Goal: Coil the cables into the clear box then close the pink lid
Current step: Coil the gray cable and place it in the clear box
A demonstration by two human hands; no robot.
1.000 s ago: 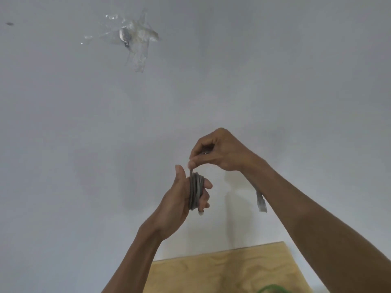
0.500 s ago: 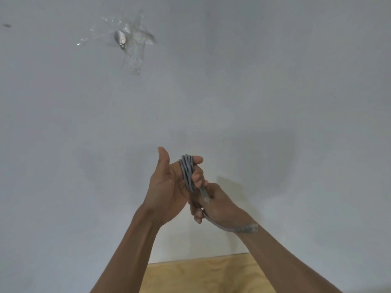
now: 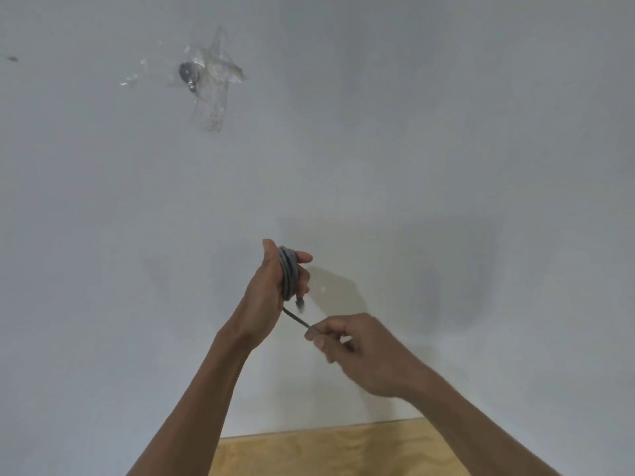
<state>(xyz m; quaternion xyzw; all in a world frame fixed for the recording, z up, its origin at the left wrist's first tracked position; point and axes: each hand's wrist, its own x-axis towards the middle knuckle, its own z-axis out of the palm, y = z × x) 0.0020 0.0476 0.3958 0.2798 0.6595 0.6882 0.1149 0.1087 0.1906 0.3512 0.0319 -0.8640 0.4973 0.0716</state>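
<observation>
- The right hand is raised in front of a wall, fingers curled, pinching the loose end of a grey cable between thumb and fingertips.
- From that pinch a short straight run of the cable slants up and to the left to the left hand.
- The left hand is held upright, thumb pointing up, with the rest of the cable wound in several loops round its fingers; the fingers are bent over the loops and hold them in place.
- A small plug end hangs just below the coil, beside the left palm; it is blurred, so its type cannot be told.
- Both forearms reach up from the bottom edge, bare.
- Below the hands, at the bottom of the view, lies a strip of pale plywood worktop, its far edge meeting the wall.
- The wall is plain white-grey; the hands cast soft shadows on it.
- High on the wall to the left sits a small round metal fitting under crossed strips of clear tape.
</observation>
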